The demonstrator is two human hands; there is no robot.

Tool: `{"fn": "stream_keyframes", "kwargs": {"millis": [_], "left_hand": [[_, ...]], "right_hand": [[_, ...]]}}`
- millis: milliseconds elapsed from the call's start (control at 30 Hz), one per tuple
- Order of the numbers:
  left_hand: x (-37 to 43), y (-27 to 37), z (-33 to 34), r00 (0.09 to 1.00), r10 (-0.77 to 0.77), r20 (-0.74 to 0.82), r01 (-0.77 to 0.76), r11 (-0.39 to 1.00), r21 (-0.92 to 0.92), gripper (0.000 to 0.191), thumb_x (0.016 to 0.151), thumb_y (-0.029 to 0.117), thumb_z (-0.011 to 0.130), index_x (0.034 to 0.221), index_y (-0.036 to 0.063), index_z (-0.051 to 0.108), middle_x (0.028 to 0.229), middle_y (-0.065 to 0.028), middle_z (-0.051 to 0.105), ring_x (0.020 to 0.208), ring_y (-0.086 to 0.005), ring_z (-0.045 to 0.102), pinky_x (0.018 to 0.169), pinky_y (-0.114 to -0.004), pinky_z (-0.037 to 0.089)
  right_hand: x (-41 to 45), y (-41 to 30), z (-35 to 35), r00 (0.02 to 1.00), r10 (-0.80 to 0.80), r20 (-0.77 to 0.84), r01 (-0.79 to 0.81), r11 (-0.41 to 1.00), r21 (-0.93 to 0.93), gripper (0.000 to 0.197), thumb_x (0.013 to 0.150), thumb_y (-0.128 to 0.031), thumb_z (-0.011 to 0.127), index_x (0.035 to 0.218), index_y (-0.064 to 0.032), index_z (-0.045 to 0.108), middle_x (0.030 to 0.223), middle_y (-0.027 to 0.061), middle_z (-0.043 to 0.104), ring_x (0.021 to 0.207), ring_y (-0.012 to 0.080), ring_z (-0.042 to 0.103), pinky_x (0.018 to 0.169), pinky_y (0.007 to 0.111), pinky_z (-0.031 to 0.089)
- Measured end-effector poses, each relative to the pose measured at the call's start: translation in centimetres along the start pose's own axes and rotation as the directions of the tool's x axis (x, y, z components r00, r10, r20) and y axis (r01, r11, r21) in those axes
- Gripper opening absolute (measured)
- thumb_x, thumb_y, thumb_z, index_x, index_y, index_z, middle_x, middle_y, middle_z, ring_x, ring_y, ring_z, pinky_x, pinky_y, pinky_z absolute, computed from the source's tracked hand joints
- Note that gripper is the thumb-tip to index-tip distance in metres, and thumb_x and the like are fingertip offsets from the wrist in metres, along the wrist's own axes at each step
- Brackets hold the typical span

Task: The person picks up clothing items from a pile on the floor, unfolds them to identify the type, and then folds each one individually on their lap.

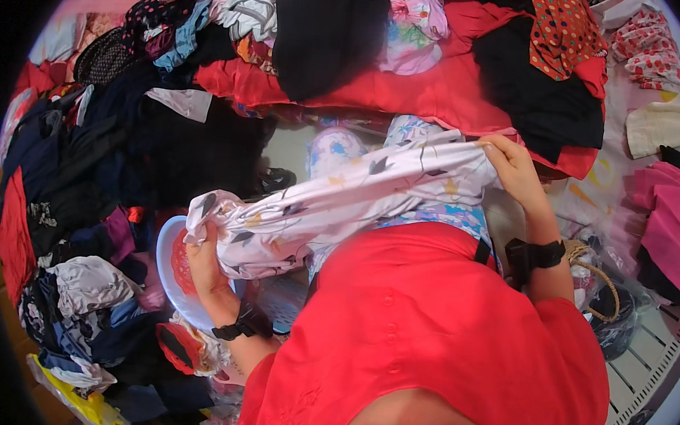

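Observation:
A white cloth garment printed with grey leaves and yellow flowers (329,199) is stretched slantwise over my lap. My left hand (207,262) grips its bunched end at the lower left, above the rim of a light blue plastic basin (168,283). At the upper right, my right hand (508,163) pinches the other end between thumb and fingers. Beneath the cloth are my blue and purple patterned trousers (447,218). Whether the garment is a top or trousers, I cannot tell.
Dark clothes (183,152) lie heaped at the left. Ahead, a red cloth (427,93) bears black garments (330,32) and a folded pink floral garment (417,36). A rope handle (604,281) and a pink cloth (678,221) are at the right.

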State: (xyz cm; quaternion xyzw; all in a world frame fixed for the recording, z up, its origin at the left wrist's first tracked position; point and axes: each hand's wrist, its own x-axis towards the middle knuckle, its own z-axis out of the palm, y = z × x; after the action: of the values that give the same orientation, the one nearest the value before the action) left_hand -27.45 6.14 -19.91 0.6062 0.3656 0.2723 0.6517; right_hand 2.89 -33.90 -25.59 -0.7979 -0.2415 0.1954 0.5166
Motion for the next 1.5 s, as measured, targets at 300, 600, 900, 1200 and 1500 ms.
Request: {"fn": "stream_keyframes", "kwargs": {"millis": [300, 600, 900, 1200, 1500], "left_hand": [[1.2, -2.4, -1.0, 0.994, -0.104, -0.036, 0.101, 0.992, -0.072, 0.025, 0.088, 0.012, 0.062, 0.110, 0.0014, 0.060, 0.101, -0.0058, 0.063, 0.089, -0.0151, 0.059, 0.077, -0.028, 0.048], [1.6, -1.9, 0.7, 0.993, -0.117, -0.025, 0.115, 0.992, -0.051, 0.027, 0.087, 0.013, 0.063, 0.111, 0.0011, 0.059, 0.102, -0.0065, 0.063, 0.089, -0.0166, 0.060, 0.077, -0.029, 0.049], [-0.3, -1.9, -0.5, 0.991, -0.090, 0.097, 0.084, 0.994, 0.066, 0.030, 0.087, 0.011, 0.063, 0.114, 0.0005, 0.059, 0.105, -0.0044, 0.062, 0.094, -0.0132, 0.056, 0.082, -0.027, 0.043], [-1.8, -2.5, -0.8, 0.994, -0.068, 0.086, 0.068, 0.998, -0.002, 0.033, 0.086, 0.010, 0.063, 0.117, 0.0008, 0.058, 0.110, -0.0053, 0.062, 0.100, -0.0162, 0.057, 0.087, -0.029, 0.044], [-2.4, -2.5, -1.4, 0.993, -0.084, 0.087, 0.085, 0.996, -0.012, 0.032, 0.087, 0.008, 0.061, 0.117, 0.0009, 0.057, 0.109, -0.0050, 0.061, 0.098, -0.0154, 0.057, 0.084, -0.028, 0.045]], "right_hand": [[0.3, 4.6, -1.5, 0.961, 0.134, -0.242, -0.162, 0.981, -0.102, 0.023, 0.090, -0.020, 0.057, 0.096, 0.0012, 0.062, 0.078, 0.0001, 0.060, 0.072, 0.0071, 0.051, 0.066, 0.022, 0.042], [-5.5, 5.1, 2.1, 0.958, 0.286, -0.006, -0.285, 0.953, -0.099, 0.019, 0.079, -0.014, 0.066, 0.072, 0.0005, 0.057, 0.080, 0.0033, 0.060, 0.074, 0.0069, 0.051, 0.064, 0.021, 0.041], [-8.9, -7.0, -7.1, 0.941, -0.127, -0.314, 0.283, 0.805, 0.522, 0.017, 0.080, -0.016, 0.061, 0.076, -0.0006, 0.056, 0.091, 0.0112, 0.058, 0.083, 0.0224, 0.058, 0.077, 0.033, 0.046], [-2.2, 0.1, 0.5, 0.969, 0.245, 0.000, -0.212, 0.839, 0.502, 0.021, 0.084, -0.009, 0.060, 0.103, -0.0005, 0.055, 0.090, 0.0032, 0.060, 0.082, 0.0096, 0.058, 0.073, 0.024, 0.047], [5.1, 7.5, 6.7, 0.998, 0.020, -0.052, -0.015, 0.995, 0.103, 0.039, 0.079, -0.004, 0.063, 0.115, 0.0026, 0.052, 0.097, 0.0068, 0.062, 0.085, 0.0112, 0.059, 0.074, 0.023, 0.047]]}}
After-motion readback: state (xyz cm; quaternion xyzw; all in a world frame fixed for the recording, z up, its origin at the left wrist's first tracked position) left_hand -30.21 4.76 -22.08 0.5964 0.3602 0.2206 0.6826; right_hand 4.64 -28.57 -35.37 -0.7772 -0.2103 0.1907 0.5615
